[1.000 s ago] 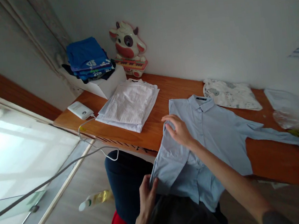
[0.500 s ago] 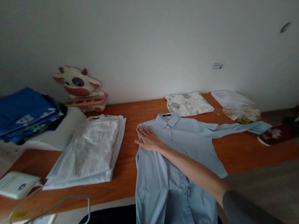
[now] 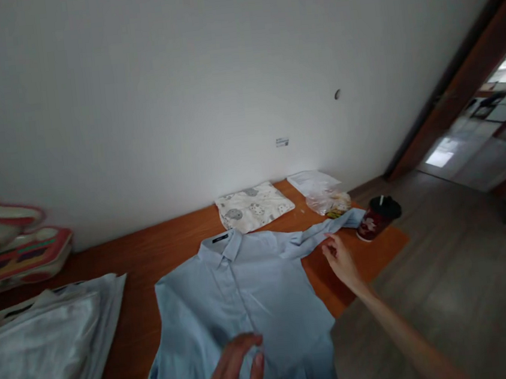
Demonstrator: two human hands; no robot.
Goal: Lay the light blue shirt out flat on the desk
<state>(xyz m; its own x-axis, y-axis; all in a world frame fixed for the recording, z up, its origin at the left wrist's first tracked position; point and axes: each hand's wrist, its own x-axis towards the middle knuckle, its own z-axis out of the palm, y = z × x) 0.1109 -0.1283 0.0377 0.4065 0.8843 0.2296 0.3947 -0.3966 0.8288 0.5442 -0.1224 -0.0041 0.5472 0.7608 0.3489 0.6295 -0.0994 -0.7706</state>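
A light blue button-up shirt [image 3: 262, 279] lies front side up on the table, collar toward the wall. Its lower part extends out of the picture at the bottom. One sleeve [image 3: 316, 234] stretches out to the right in loose folds. At that sleeve's lower edge is my right hand [image 3: 343, 264], its fingers loosely bent; whether they touch the cloth is hard to tell. My left hand [image 3: 234, 375] hovers over the shirt's lower front, thumb and fingers apart, holding nothing.
A dark red cup with a black lid [image 3: 376, 219] stands just beyond the cuff. Behind the shirt lie a folded patterned white cloth [image 3: 255, 207] and a clear plastic bag [image 3: 326, 200]. Folded pale garments [image 3: 48, 350] and a cow-shaped toy keyboard [image 3: 20, 256] are at left. The wooden table [image 3: 389, 244] ends at right.
The view has swung right. My right hand has left the shirt's left shoulder and moved over to the outstretched right sleeve. My left hand has risen from the bottom edge over the shirt front.
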